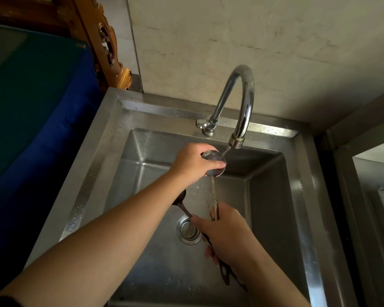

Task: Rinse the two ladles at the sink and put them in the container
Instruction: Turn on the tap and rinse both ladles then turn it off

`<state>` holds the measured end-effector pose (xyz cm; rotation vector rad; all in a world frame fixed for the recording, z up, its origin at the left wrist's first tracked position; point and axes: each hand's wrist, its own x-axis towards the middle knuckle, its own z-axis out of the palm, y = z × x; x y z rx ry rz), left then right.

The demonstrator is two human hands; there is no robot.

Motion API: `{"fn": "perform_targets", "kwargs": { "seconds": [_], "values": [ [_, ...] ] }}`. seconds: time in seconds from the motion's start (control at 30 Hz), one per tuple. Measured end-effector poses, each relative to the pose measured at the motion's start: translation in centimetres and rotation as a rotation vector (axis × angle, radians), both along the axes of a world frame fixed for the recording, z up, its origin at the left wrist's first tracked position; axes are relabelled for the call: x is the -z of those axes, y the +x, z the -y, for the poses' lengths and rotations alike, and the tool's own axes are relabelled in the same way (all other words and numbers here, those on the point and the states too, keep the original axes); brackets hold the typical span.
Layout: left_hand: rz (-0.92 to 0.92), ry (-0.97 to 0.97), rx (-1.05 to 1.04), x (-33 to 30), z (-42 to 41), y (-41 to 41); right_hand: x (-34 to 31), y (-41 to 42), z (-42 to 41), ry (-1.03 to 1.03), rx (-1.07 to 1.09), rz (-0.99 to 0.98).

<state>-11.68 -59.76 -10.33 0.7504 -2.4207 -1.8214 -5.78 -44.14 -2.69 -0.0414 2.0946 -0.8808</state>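
Note:
Two steel ladles are over the steel sink [91, 165]. The first ladle [214, 159] has its bowl under the running tap [237, 103], and water falls onto it. My left hand [191, 162] cups that bowl from the left. My right hand [228, 235] grips the handles of both ladles together. The second ladle [180, 201] points down-left, its dark bowl partly hidden behind my left forearm. Both handle ends stick out below my right hand. No container is in view.
A round drain strainer [187, 229] sits in the sink floor beside my right hand. A blue and green surface [31, 107] lies to the left, with carved wood [104, 41] behind it. A second steel basin [381, 196] is at the right edge.

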Motion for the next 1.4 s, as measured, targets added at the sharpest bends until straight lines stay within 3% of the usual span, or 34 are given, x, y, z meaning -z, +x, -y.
{"fn": "perform_targets", "kwargs": {
  "seconds": [0.23,0.43,0.67,0.93,1.13,1.2,1.4],
  "values": [
    [0.003,-0.076,0.047,-0.3,0.0,-1.0,-0.2,-0.6,-0.5,-0.023,0.071,0.031],
    [0.125,0.127,0.187,0.2,1.4,-0.4,-0.4,-1.1,-1.2,-0.105,0.069,0.086],
    [0.079,0.323,0.18,-0.4,1.2,0.3,0.1,-1.2,-1.5,-0.146,0.082,0.152],
    [0.074,0.138,0.013,-0.6,-0.4,0.1,0.5,-0.3,-1.1,-0.152,0.114,0.156],
    [0.026,-0.054,0.055,-0.9,-0.4,-0.6,0.4,-0.3,-0.7,-0.173,0.132,0.15],
    [0.02,-0.003,0.09,-1.0,0.0,-0.6,0.2,-0.5,-0.8,-0.194,0.149,0.171],
    [0.078,0.438,0.139,-1.5,0.7,-0.4,-0.1,-1.1,-1.3,-0.257,0.161,0.188]
  ]
}}
